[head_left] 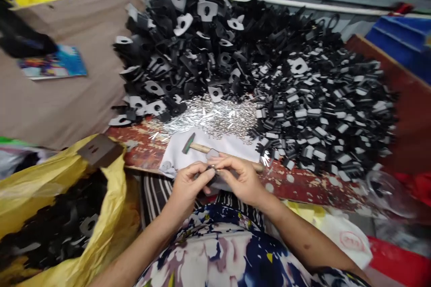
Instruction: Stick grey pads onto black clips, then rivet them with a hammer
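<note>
Black piece (213,177) — held: left hand (189,183), right hand (245,180)

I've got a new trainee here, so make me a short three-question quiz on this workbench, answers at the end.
1. True or false: the hammer lies on the pale sheet, and neither the left hand nor the right hand is gripping its handle.
2. What is spread between the hammer and the black pieces heaped behind it?
A) Blue rope
B) Shiny slim pieces
C) Glass marbles
3. Fill in the colour: the open bag at the left, with dark pieces inside, is ____.

Key: 1 true; 2 B; 3 yellow.
</note>
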`<state>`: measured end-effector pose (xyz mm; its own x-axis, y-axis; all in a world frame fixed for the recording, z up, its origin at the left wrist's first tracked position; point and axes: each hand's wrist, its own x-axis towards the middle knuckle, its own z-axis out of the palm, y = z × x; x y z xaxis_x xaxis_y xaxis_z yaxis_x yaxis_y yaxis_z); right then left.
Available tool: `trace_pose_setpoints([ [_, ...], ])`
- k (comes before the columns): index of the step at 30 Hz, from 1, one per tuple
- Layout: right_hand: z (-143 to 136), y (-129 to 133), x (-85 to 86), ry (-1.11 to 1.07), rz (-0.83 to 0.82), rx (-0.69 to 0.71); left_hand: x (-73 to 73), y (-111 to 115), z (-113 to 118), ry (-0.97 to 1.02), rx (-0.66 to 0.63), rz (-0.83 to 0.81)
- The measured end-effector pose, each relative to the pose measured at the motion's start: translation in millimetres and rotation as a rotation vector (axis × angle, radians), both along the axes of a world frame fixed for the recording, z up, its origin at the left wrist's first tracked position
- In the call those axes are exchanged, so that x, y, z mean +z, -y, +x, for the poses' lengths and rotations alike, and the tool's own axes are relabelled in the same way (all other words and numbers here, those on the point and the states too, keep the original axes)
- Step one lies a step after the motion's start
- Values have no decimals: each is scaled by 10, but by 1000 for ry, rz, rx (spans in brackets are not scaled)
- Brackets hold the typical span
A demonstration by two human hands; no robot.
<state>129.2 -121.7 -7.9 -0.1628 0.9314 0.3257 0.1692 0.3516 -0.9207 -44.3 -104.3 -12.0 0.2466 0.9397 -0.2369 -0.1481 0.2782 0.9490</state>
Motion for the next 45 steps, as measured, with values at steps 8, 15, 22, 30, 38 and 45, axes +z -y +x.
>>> trace_pose_setpoints([
  [8,871,328,-82,395,-73,-457,98,-37,-118,-119,-44,86],
  [15,1562,465,-225,943,-44,-401,97,4,-41,-21,-120,7],
  [22,1410,431,-122,1382,359,2,79,3,-3,89,-133,-168],
  [30,1621,239,-94,967,362,-264,102,-8,-20,385,-12,-139],
  [38,726,141,416,667,455,-231,68,-75,-7,433,109,-127],
  [45,-41,-102,479,458,475,-16,41,-27,-29,509,128,-207],
])
